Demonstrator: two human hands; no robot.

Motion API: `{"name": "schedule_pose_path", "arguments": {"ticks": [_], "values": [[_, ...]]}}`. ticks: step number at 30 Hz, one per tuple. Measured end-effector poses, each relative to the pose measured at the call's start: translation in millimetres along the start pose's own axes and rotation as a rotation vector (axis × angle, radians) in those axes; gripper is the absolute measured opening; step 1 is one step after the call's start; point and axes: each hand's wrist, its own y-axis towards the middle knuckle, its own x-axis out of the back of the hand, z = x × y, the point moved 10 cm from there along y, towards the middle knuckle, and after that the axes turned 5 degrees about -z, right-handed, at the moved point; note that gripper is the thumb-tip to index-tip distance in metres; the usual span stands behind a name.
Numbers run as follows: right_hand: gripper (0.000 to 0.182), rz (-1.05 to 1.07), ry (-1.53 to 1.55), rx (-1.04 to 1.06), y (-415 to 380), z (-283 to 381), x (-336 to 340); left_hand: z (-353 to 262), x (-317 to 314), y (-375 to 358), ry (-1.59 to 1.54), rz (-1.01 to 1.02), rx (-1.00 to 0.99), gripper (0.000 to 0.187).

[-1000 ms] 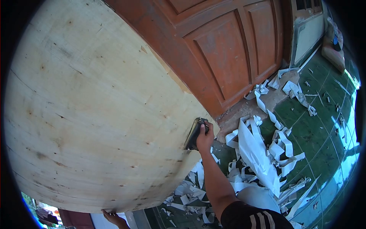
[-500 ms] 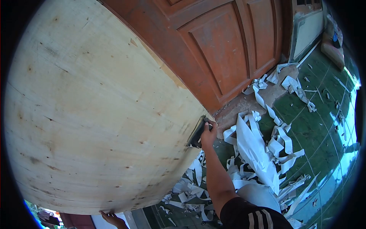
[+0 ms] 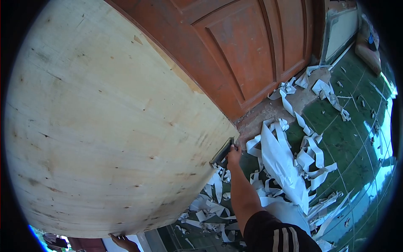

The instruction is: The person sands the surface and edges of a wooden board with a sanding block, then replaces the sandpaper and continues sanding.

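A large pale plywood board [image 3: 100, 126] with knots and dark stains fills the left side. My right hand [image 3: 234, 156] is closed around the grip of a black hand sander [image 3: 222, 153], a flat rectangular block. The sander lies along the board's right edge, its lower end near the paper scraps. At the bottom, my left hand [image 3: 119, 240] holds the board's lower edge, with part of the hand cut off by the frame.
A brown panelled door [image 3: 243, 54] stands beyond the board. White paper strips [image 3: 281, 164] lie heaped over the green tiled floor [image 3: 357, 138]. At the far right a pinkish sack-like bundle [image 3: 369, 54] rests by the wall.
My right hand has moved the hand sander slightly down and right to the board's edge. My left hand stays at the lower edge. The view has shifted a little.
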Motion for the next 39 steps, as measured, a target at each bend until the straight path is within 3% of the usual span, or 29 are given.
{"name": "schedule_pose_path", "arguments": {"ticks": [1, 2, 4, 6, 9, 11, 14, 16, 18, 20, 24, 27, 29, 30, 32, 34, 37, 39], "values": [[0.018, -0.039, -0.006, -0.201, 9.3, -65.2, 19.6, -0.1, 0.2, 2.3, -0.006, 0.001, 0.003, 0.085], [0.02, -0.012, -0.024, -0.215, 7.5, -108.4, 28.8, 2.9, 0.0, 1.4, -0.013, 0.002, 0.01, 0.086], [0.018, -0.029, 0.033, -0.242, 1.3, -128.6, 31.1, -3.6, -3.9, -7.6, 0.004, 0.002, 0.01, 0.087], [0.019, -0.085, 0.09, -0.276, 4.2, -112.6, 28.8, -6.6, -1.6, -17.3, 0.012, 0.001, 0.018, 0.088], [0.021, 0.009, 0.075, -0.051, 35.3, -13.3, 3.7, -13.9, -7.3, -20.8, 0.006, -0.002, 0.018, 0.087], [0.019, 0.027, 0.108, -0.036, 41.7, 28.6, -6.0, -17.9, -8.2, -32.1, 0.022, -0.028, 0.024, 0.086], [0.019, 0.097, 0.175, -0.054, 35.3, 8.8, 0.0, -22.4, -8.3, -35.8, 0.044, -0.025, 0.009, 0.086], [0.022, -0.049, 0.087, -0.216, 35.1, -79.2, 24.1, -19.9, -8.2, -33.0, 0.032, -0.003, 0.008, 0.087], [0.017, -0.047, 0.044, -0.298, 3.0, -104.1, 27.5, -12.9, -6.9, -23.3, 0.008, 0.007, 0.005, 0.087], [0.017, -0.08, -0.035, -0.334, 5.1, -96.3, 28.6, -10.1, -5.6, -21.1, 0.023, 0.039, 0.006, 0.088], [0.022, 0.111, 0.184, -0.04, 37.4, 20.6, -12.4, -13.3, -10.4, -22.4, 0.017, 0.03, 0.003, 0.089], [0.021, 0.094, 0.17, -0.013, 30.0, 34.5, -11.2, -18.2, -8.2, -30.0, 0.055, -0.007, -0.007, 0.088], [0.02, 0.06, 0.119, -0.063, 6.6, -32.2, 4.7, -17.3, -10.1, -32.2, 0.042, -0.018, -0.005, 0.089], [0.022, -0.005, 0.145, -0.239, -8.8, -96.9, 19.4, -16.2, -12.1, -34.2, 0.037, -0.031, -0.002, 0.089], [0.023, -0.041, 0.15, -0.398, -62.0, -207.4, 36.9, -19.5, -12.3, -35.7, 0.036, -0.026, 0.006, 0.089], [0.021, -0.092, 0.073, -0.493, -83.3, -253.8, 42.7, -20.2, -16.0, -34.4, 0.024, 0.002, 0.02, 0.09], [0.015, -0.133, 0.147, -0.443, -72.3, -162.0, 30.8, -23.6, -15.2, -34.4, 0.054, -0.004, 0.003, 0.091], [0.011, -0.025, 0.202, -0.294, -47.7, -70.1, 6.4, -16.4, -13.1, -27.9, 0.053, -0.005, -0.004, 0.09]]}}
